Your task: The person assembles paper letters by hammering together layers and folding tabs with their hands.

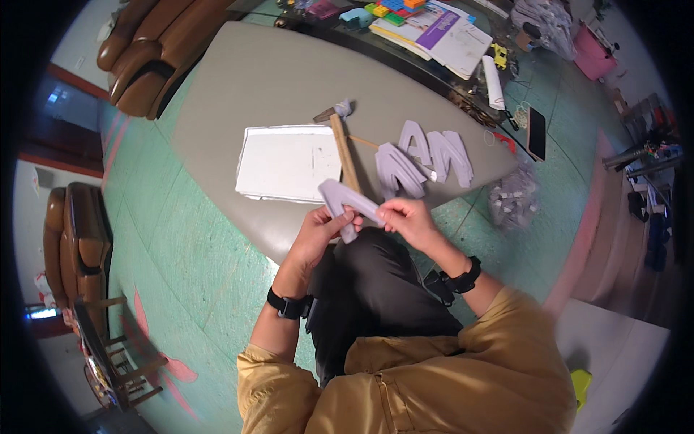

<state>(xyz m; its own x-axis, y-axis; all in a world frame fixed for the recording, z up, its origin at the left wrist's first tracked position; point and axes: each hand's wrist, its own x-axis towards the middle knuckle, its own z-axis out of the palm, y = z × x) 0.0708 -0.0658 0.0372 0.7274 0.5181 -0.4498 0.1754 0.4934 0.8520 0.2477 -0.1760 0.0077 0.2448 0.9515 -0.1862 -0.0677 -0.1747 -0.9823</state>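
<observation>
Over the near edge of the grey table, both hands hold one lilac-grey bent piece (351, 196), shaped like an upside-down V. My left hand (322, 230) pinches its shorter leg between thumb and fingers. At the tip of the longer leg, my right hand (409, 221) has its fingertips closed. Similar lilac-grey bent pieces (399, 172) lie in a group to the right, some overlapping. A wooden stick (345, 153) rests along the right side of a shallow white tray (282, 155). Beyond the stick is a small greyish lump (343, 108).
A clear plastic bag (513, 197) of small pale bits sits past the table's right corner, near a dark phone (536, 134). Papers (459, 43) and toy bricks (394, 18) cover a dark table behind. A brown sofa (163, 47) stands far left.
</observation>
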